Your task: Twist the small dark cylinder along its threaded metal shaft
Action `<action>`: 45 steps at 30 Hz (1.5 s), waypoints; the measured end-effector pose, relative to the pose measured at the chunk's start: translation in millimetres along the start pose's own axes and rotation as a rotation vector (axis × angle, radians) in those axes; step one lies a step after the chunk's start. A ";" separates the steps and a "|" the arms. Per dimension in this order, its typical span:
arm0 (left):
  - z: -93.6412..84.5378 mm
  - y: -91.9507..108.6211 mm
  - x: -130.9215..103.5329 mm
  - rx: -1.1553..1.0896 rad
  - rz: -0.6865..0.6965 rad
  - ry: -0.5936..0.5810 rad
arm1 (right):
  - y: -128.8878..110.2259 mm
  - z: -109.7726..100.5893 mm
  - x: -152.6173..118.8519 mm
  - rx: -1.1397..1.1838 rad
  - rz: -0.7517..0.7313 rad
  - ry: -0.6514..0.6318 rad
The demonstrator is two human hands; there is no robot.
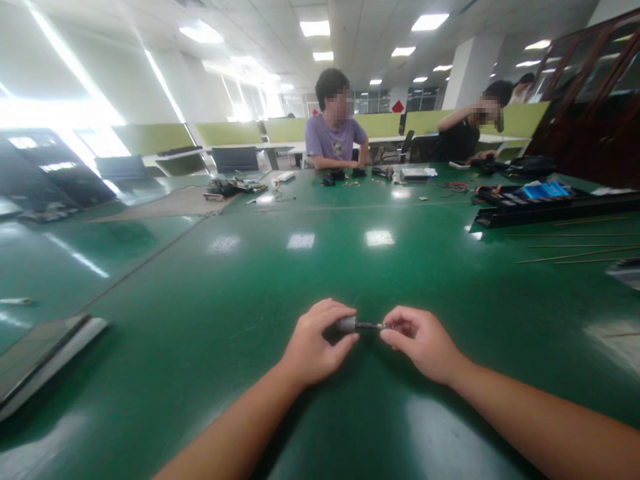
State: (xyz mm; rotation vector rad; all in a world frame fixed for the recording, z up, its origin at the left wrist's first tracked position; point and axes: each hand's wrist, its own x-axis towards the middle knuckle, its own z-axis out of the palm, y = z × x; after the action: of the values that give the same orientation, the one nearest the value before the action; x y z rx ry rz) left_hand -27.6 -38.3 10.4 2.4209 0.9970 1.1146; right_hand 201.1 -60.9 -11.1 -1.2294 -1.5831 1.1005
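My left hand [317, 343] curls its thumb and fingers around a short grey cylinder [347, 325]. From the cylinder's right end a thin dark shaft [369, 326] runs level toward my right hand [427, 343]. The thumb and fingertips of that hand pinch the shaft's far end, where a ridged or coiled part [389, 327] shows. Cylinder and shaft lie in one line just above the green tabletop [280, 280]. The exact kind of this small tool or part cannot be made out, and the fingers hide some of it.
At left lies a flat tablet-like device [45, 353]. Thin rods [575, 253] and a black tray with blue packs [545, 192] are at right. Electronic parts [233, 188] sit farther back. A person in a purple shirt [333, 141] and another in black [457, 141] sit across the table.
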 end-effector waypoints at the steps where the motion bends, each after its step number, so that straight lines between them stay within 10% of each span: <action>1: 0.0 -0.2 -0.1 0.000 0.000 0.000 | 0.4 -0.2 0.1 0.000 0.001 -0.002; 32: -1.8 -0.9 0.0 -0.029 -0.031 0.020 | 1.4 1.1 0.7 0.015 0.017 -0.001; 45: -4.8 -3.0 3.9 -0.041 -0.257 0.111 | 0.4 0.2 0.9 0.040 0.003 -0.008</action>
State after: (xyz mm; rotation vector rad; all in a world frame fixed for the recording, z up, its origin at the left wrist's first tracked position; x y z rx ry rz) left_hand -30.9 -33.5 14.1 2.1433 1.2648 1.1733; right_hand 200.9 -60.0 -11.4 -1.2032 -1.5580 1.1349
